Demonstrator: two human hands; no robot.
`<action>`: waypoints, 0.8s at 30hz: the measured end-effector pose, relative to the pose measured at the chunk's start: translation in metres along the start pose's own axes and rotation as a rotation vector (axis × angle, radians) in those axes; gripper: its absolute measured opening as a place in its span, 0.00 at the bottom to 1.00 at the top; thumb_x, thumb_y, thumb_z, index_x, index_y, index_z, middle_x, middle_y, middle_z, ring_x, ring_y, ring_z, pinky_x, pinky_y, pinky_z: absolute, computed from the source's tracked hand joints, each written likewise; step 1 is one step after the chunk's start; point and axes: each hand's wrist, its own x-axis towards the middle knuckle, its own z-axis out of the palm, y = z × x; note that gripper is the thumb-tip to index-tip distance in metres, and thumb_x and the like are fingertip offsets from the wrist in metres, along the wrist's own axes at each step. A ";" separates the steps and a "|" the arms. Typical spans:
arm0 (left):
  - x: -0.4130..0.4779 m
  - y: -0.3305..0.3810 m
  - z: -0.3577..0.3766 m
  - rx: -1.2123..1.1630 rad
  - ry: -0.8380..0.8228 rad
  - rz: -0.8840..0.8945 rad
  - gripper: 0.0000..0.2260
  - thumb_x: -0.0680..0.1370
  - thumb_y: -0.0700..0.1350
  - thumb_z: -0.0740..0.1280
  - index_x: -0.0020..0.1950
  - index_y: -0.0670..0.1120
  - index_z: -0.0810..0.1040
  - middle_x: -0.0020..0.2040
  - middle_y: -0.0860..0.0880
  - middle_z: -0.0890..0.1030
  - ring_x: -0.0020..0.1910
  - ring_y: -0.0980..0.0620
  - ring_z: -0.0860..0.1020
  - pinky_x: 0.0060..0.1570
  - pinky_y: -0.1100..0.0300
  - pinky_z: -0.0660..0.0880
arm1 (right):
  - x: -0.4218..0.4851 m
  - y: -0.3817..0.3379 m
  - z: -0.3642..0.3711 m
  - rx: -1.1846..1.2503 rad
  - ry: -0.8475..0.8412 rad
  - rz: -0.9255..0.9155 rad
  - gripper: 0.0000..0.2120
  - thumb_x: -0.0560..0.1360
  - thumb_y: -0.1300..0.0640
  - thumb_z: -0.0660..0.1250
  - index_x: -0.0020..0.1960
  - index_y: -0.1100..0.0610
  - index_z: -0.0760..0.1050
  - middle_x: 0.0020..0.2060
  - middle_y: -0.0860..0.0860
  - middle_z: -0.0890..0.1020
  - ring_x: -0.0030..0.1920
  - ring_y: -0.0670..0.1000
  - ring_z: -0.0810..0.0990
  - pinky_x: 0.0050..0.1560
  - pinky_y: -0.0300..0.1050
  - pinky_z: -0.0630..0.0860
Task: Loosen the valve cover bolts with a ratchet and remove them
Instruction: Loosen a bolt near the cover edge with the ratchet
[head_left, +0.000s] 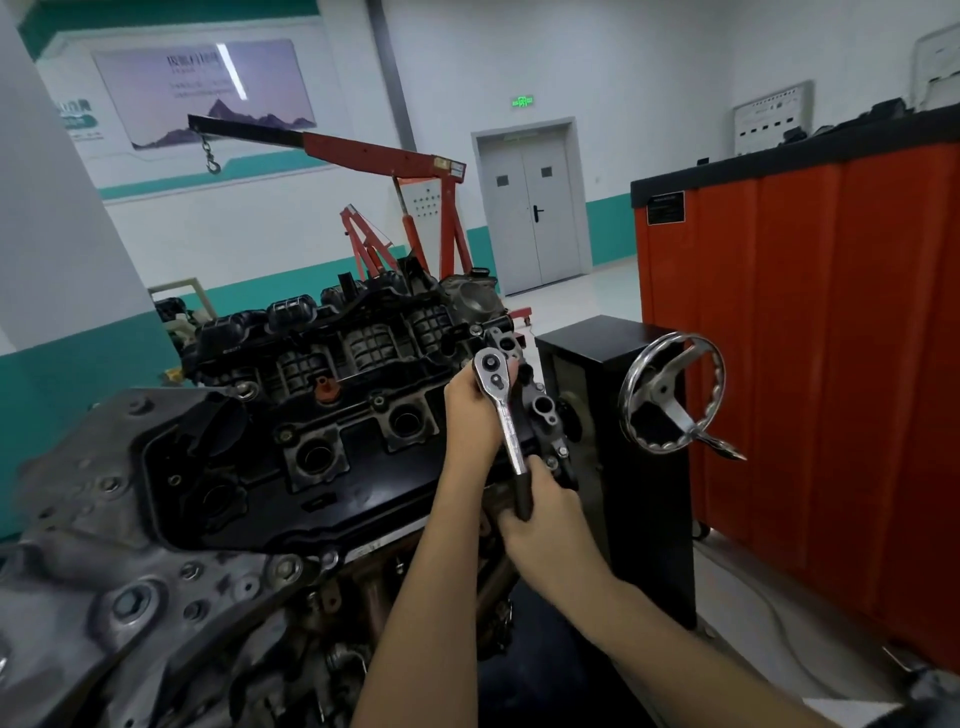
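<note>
Workshop: red hoist near grey door, orange cabinet at R. Your R hand grips ratchet handle, L hand clasps its head (underside hidden) at valve cover R end.

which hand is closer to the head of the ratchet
Left. The left hand holds the ratchet right at its head, touching it. The right hand grips the black handle at the opposite end, lower in view.
</note>
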 end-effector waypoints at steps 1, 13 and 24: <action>0.000 0.001 -0.002 0.035 -0.019 0.022 0.16 0.79 0.38 0.66 0.33 0.52 0.72 0.32 0.59 0.76 0.37 0.62 0.74 0.44 0.66 0.72 | 0.003 0.003 -0.015 -0.055 -0.019 -0.017 0.11 0.72 0.66 0.63 0.54 0.58 0.70 0.34 0.57 0.75 0.30 0.53 0.74 0.31 0.47 0.73; 0.002 0.001 -0.007 0.183 -0.033 0.079 0.13 0.77 0.34 0.63 0.36 0.48 0.76 0.28 0.58 0.73 0.31 0.63 0.68 0.34 0.65 0.66 | 0.067 -0.006 -0.126 -0.859 -0.030 -0.310 0.08 0.75 0.59 0.65 0.50 0.52 0.67 0.34 0.50 0.72 0.34 0.54 0.76 0.34 0.43 0.72; 0.002 -0.003 -0.001 0.155 -0.053 0.093 0.21 0.76 0.34 0.67 0.28 0.55 0.75 0.26 0.60 0.75 0.28 0.66 0.70 0.32 0.73 0.68 | 0.010 0.016 -0.030 -0.075 -0.017 -0.046 0.09 0.72 0.66 0.64 0.50 0.55 0.72 0.34 0.59 0.77 0.30 0.54 0.76 0.31 0.47 0.74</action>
